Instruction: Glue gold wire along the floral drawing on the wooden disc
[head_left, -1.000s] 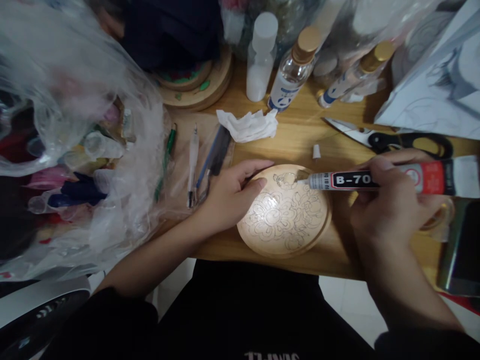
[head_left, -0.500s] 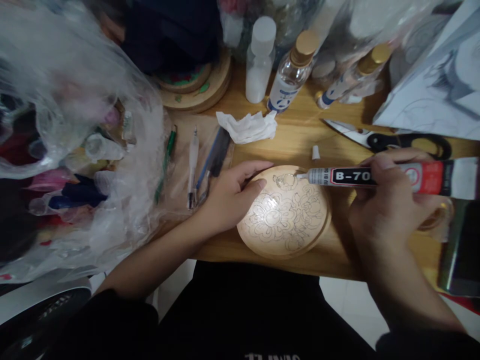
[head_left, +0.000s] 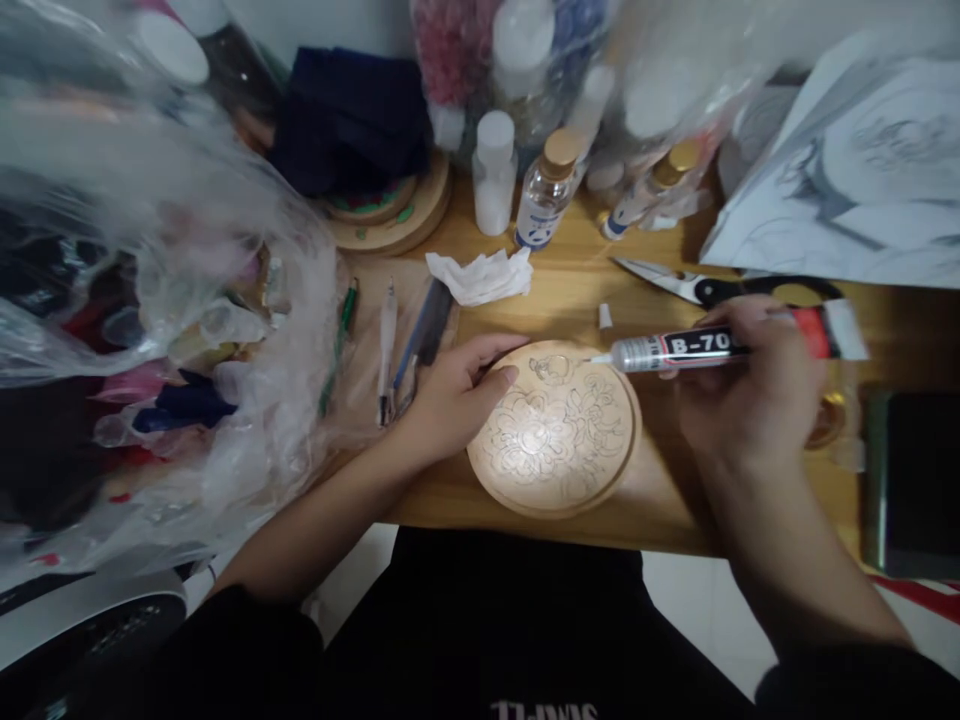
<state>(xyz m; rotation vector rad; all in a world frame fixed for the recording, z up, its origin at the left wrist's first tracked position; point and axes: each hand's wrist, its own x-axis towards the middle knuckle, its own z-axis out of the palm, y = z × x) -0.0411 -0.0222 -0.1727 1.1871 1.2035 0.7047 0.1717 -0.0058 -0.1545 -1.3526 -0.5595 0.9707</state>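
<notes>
Crumpled white tissue (head_left: pixel 481 278) and scissors (head_left: pixel 679 283) (black-handled).

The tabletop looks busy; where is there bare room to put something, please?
Bare wood shows between tissue, white cap and wooden disc, and between disc and right hand. Plastic bag and pens crowd the left; bottles, the back.

The wood-grained tabletop (head_left: pixel 570 290) bears a flower-drawn wooden disc (head_left: pixel 555 435) near its front edge; beyond lie a small white cap (head_left: pixel 605 316), a crumpled tissue (head_left: pixel 481 280) and black-handled scissors (head_left: pixel 703 290); a white-capped bottle (head_left: pixel 495 175) and a gold-capped bottle (head_left: pixel 542 205) stand farther back.
</notes>
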